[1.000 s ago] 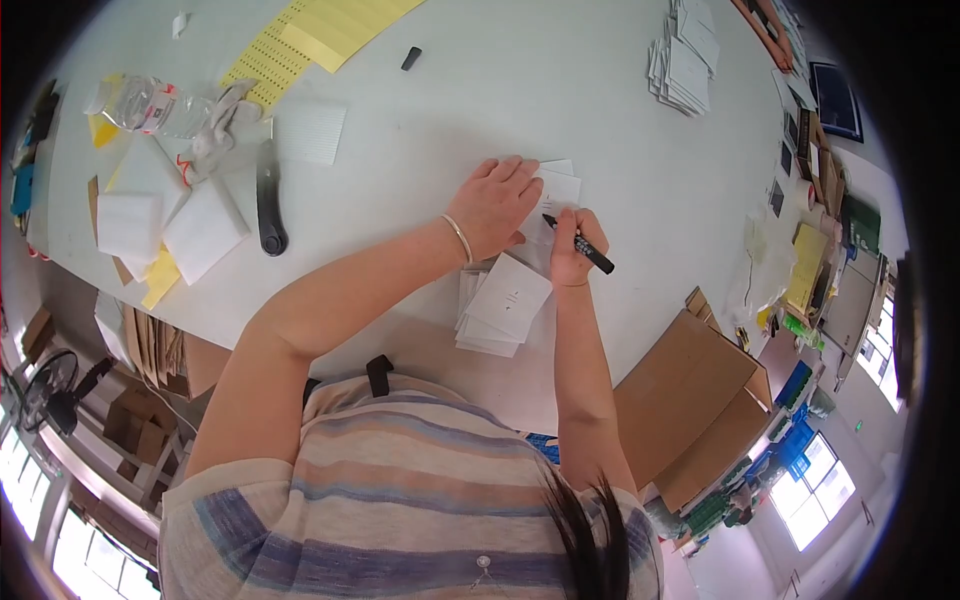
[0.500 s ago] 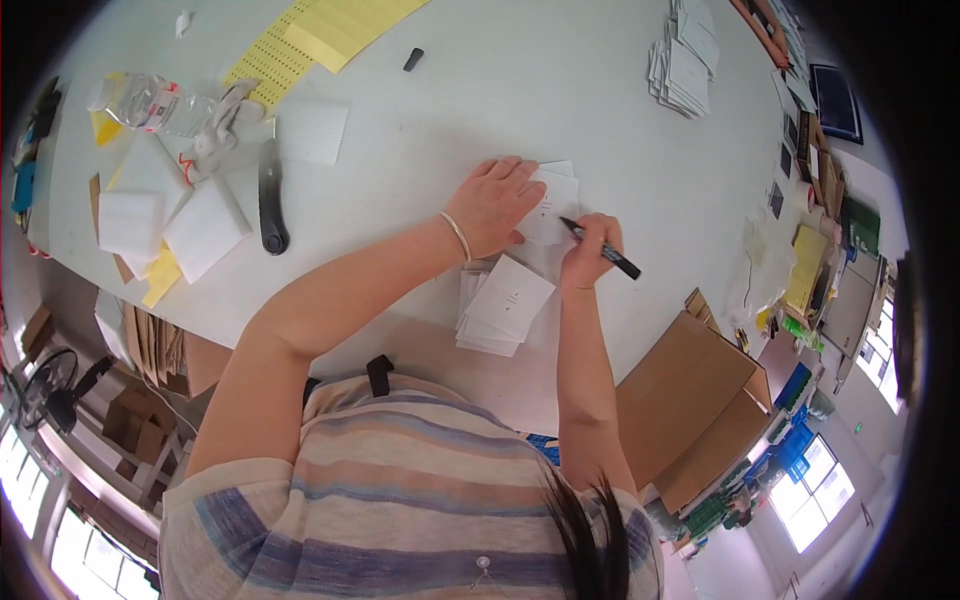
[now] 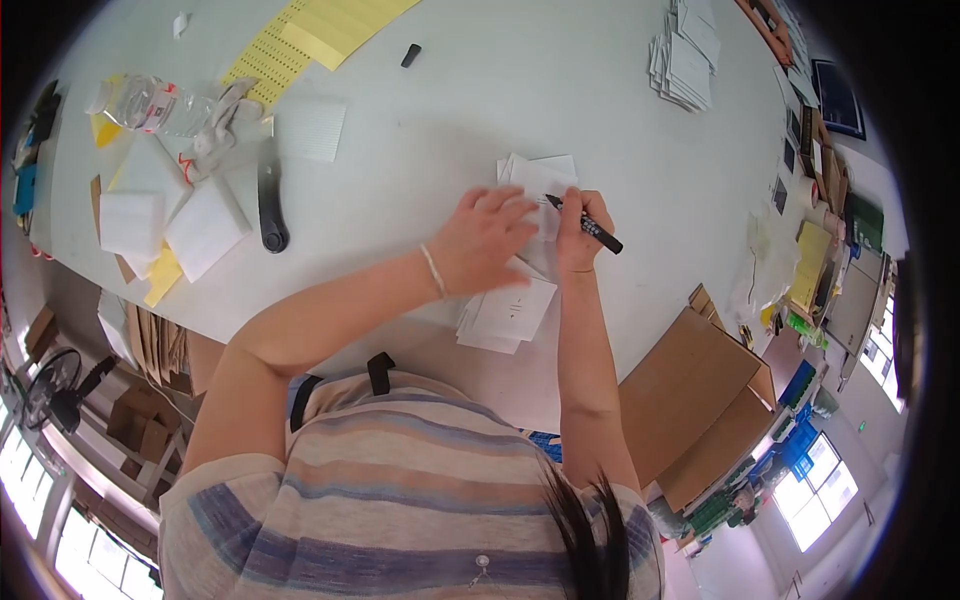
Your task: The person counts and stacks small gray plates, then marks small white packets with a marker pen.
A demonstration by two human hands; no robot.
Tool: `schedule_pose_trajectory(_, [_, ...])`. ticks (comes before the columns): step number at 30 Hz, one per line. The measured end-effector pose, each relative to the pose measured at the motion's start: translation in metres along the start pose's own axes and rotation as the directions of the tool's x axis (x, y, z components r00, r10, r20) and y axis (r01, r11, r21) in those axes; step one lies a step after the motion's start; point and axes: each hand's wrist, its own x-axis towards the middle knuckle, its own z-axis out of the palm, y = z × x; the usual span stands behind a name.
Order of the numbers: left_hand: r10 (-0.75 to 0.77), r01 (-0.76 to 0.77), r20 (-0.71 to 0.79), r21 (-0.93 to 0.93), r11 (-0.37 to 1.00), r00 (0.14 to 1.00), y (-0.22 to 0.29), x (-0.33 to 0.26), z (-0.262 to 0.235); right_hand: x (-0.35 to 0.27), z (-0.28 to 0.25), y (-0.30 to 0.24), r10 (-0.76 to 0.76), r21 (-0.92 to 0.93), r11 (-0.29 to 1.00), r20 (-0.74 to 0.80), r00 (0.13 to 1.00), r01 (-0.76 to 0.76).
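My right hand [image 3: 582,228] grips a black marker [image 3: 603,237], its tip over the upper pile of white cards [image 3: 540,172]. Small dark marks show on the top card there. My left hand [image 3: 487,240], smeared a little by motion, hovers between that pile and a lower pile of white cards [image 3: 508,318] nearer my body. Its fingers are spread, and nothing shows in them. Part of both piles is hidden beneath it. Farther up the table lies a small black cap [image 3: 411,55].
To the left are a black-handled utility knife [image 3: 271,205], white foam pieces [image 3: 205,228], a clear plastic bottle [image 3: 160,105] and yellow sheets [image 3: 340,30]. More white cards [image 3: 685,60] are stacked at the far right. An open cardboard box [image 3: 690,390] stands by my right arm.
My left hand has lifted off the upper cards and moved left and toward me. My right hand, with the marker, has shifted slightly up and left.
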Motion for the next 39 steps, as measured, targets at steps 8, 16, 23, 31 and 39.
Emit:
schedule_pose_trajectory(8, [0.009, 0.025, -0.137, 0.248, 0.969, 0.991, -0.030, 0.031, 0.016, 0.000, 0.007, -0.008, -0.076, -0.166, 0.983, -0.011, 0.997, 0.073])
schedule_pose_trajectory(16, [-0.028, 0.054, -0.125, 0.208, 0.977, 0.992, -0.030, 0.033, 0.017, -0.013, -0.005, 0.005, -0.061, -0.129, 0.990, -0.004, 0.998, 0.060])
schedule_pose_trajectory(23, [-0.025, 0.054, -0.145, 0.199, 0.979, 0.989, -0.032, 0.034, 0.017, -0.012, -0.004, 0.002, -0.171, -0.178, 0.967, 0.073, 0.983, 0.182])
schedule_pose_trajectory(31, [-0.015, 0.043, -0.151, 0.184, 0.982, 0.988, -0.031, 0.035, 0.018, -0.015, -0.006, 0.007, -0.121, -0.161, 0.979, 0.033, 0.992, 0.125])
schedule_pose_trajectory(39, [-0.046, 0.063, -0.152, 0.112, 0.992, 0.987, -0.032, 0.032, 0.009, -0.007, -0.008, -0.010, 0.178, 0.268, 0.957, -0.256, 0.950, -0.108])
